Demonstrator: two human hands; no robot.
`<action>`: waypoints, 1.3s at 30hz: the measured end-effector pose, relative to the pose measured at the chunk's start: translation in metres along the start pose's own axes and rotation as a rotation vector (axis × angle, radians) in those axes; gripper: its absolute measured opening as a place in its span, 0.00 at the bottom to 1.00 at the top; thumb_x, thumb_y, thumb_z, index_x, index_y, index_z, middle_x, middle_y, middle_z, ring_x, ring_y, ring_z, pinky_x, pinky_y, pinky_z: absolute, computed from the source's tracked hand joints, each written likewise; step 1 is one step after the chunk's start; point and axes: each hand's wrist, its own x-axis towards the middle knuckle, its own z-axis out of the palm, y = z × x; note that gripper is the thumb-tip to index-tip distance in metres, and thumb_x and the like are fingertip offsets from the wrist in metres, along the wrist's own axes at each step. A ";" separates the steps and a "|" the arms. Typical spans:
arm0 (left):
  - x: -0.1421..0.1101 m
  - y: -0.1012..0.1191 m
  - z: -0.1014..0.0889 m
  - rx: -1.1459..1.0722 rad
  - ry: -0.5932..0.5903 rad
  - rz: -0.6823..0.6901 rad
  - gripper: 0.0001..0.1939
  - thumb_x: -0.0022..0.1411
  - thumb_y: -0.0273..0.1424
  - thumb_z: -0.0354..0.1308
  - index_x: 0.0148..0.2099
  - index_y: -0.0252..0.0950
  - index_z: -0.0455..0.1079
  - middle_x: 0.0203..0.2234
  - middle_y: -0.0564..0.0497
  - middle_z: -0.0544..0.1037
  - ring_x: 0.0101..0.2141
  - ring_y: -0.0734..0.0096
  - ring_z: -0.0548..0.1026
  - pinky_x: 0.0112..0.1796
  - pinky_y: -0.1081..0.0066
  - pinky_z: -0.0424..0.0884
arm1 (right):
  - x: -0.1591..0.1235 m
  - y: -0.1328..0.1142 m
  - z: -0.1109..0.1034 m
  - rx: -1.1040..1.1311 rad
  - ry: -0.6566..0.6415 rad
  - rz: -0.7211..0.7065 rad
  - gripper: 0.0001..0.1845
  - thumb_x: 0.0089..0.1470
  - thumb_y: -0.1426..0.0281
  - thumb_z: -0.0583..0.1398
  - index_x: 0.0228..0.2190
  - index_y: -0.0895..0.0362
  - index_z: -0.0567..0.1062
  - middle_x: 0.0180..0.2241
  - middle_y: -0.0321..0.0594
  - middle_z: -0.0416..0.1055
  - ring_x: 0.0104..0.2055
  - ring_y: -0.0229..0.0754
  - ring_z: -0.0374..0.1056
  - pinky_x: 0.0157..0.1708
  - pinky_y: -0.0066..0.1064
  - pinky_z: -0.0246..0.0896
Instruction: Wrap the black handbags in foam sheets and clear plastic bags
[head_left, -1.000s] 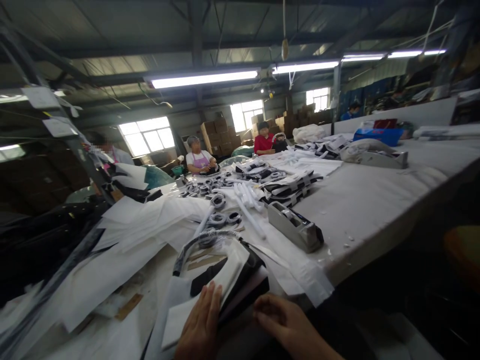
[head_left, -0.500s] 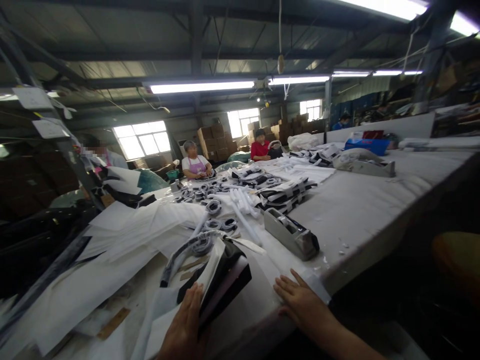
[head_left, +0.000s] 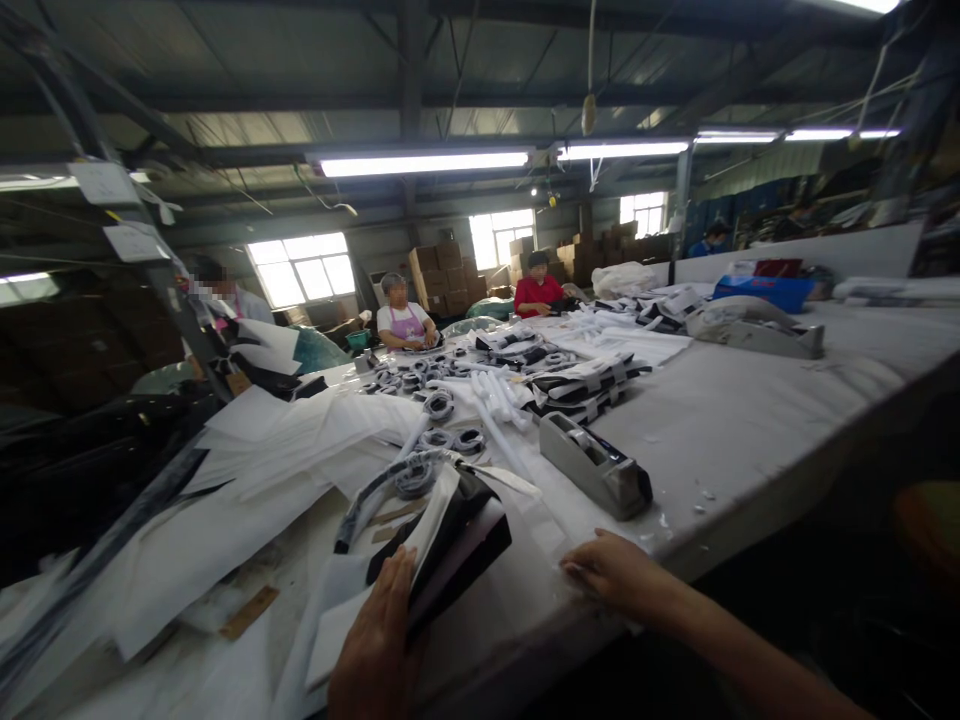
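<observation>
A black handbag [head_left: 472, 530] with white paper against its side and a wrapped handle stands tilted near the table's front edge. My left hand [head_left: 386, 610] holds its near side, fingers long and together, the thumb hidden. To the right, my right hand [head_left: 611, 570] is closed low at the table edge, fingers curled together over a white sheet [head_left: 555, 525]. What it pinches, if anything, is hidden. A grey tape dispenser [head_left: 592, 465] stands just beyond my right hand.
White paper sheets [head_left: 285, 480] spread across the left. Wrapped handle coils [head_left: 439, 404] and a stack of black-and-white pieces [head_left: 589, 385] lie farther back. Another dispenser [head_left: 757, 328] and a blue box [head_left: 765, 292] stand at the right. Several co-workers are around the table.
My right hand has gone from lying flat with fingers spread to fingers curled together at the table edge. My left hand stays on the handbag. The view has shifted slightly.
</observation>
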 end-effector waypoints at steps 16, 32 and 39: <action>0.006 0.005 -0.010 0.052 0.028 -0.008 0.45 0.60 0.19 0.51 0.73 0.47 0.35 0.62 0.48 0.67 0.56 0.58 0.72 0.52 0.62 0.73 | -0.025 -0.078 0.001 0.393 -0.129 -0.218 0.07 0.56 0.67 0.64 0.35 0.49 0.84 0.35 0.34 0.82 0.39 0.44 0.78 0.42 0.28 0.69; 0.002 0.004 -0.009 0.058 0.009 0.033 0.42 0.62 0.20 0.49 0.73 0.43 0.37 0.63 0.44 0.65 0.60 0.58 0.67 0.53 0.62 0.71 | 0.029 -0.057 0.063 0.086 -0.078 -0.381 0.34 0.60 0.54 0.58 0.64 0.47 0.60 0.67 0.46 0.55 0.68 0.55 0.50 0.67 0.52 0.38; 0.000 0.009 -0.002 0.109 -0.021 0.083 0.40 0.63 0.19 0.48 0.72 0.43 0.40 0.64 0.45 0.64 0.61 0.59 0.65 0.54 0.61 0.72 | 0.038 -0.068 0.080 0.073 -0.024 -0.327 0.23 0.57 0.62 0.61 0.54 0.49 0.74 0.60 0.45 0.67 0.64 0.58 0.57 0.64 0.52 0.49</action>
